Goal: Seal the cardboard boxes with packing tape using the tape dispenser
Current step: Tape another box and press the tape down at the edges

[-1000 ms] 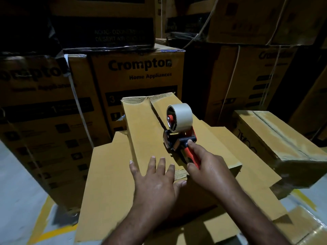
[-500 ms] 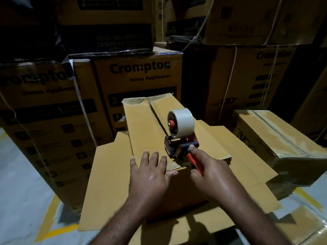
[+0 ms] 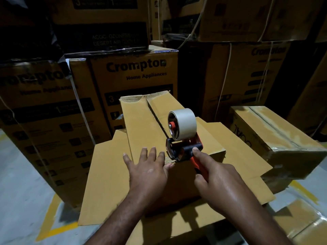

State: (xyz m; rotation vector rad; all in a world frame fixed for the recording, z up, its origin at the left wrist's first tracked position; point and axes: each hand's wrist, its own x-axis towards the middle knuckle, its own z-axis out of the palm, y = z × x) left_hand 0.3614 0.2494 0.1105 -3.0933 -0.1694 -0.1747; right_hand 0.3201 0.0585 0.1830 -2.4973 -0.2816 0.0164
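Presses left hand flat on box top at near edge, fingers straight and spread. Grips dispenser by orange handle in right hand, fingers wrapped round it, forefinger on black bar. Holds dispenser nose at near edge, right on seam between flaps, roll upright above. Shows seam as dark gap running straight to far edge. Rests box on flat cardboard sheets jutting out past both sides. Crowds far edge with Crompton stacks close behind; puts taped box near on right. Leaves open floor with yellow line at left.
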